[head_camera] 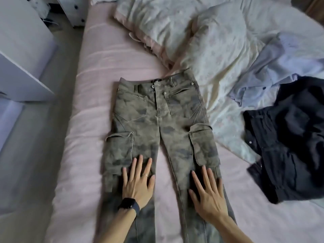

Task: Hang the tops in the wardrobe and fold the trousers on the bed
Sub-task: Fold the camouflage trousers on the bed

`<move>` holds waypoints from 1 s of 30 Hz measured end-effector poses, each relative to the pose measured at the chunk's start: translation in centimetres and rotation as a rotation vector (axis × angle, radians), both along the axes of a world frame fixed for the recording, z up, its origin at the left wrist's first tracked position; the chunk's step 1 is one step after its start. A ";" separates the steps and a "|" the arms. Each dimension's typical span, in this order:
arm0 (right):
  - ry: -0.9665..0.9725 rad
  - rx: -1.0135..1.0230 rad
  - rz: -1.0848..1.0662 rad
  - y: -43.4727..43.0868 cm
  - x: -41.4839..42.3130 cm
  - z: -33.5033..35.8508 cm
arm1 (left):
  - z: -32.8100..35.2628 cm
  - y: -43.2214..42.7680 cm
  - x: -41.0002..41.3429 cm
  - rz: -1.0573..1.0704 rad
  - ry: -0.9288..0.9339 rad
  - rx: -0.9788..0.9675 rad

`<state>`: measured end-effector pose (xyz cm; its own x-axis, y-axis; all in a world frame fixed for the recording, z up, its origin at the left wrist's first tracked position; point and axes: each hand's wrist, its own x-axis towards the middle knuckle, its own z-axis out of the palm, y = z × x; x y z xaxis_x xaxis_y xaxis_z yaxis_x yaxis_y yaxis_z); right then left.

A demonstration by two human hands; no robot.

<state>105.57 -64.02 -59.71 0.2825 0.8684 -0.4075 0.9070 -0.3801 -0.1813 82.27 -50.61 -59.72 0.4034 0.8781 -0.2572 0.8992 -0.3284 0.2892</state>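
On the pink sheet of the bed (98, 85), the camouflage trousers (161, 120) lie flat and face up. The buttoned waistband is at the far end, and both legs run toward me and out of the bottom of my view. The legs are slightly apart, with a strip of sheet showing between them.

From my feed I see the left hand (138, 181) laid flat on the left leg, fingers straight and spread. Its fingertips reach beside the lower part of the left cargo pocket (119, 151), and it grips nothing. A ring (145, 175) sits on one finger and a dark watch (128, 204) wraps the wrist. The right hand (208, 195) lies the same way on the right leg, palm down and fingers fanned. Its fingertips are at the lower edge of the right cargo pocket (204, 144), and it holds nothing either.

The waistband's right corner rests against a crumpled floral duvet (201, 41) that covers the far and right part of the bed. On that side, apart from the trousers, a pale blue shirt (280, 62) lies bunched. A dark garment (289, 137) with small pale buttons is heaped just nearer to me, overlapping the shirt's lower edge. Left of the bed I can make out a strip of floor (35, 137) and white furniture (21, 50) beside it.
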 end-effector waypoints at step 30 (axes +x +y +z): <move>1.012 -0.110 -0.680 -28.3 5.5 4.9 | 1.4 -46.1 16.1 0.481 0.065 -0.346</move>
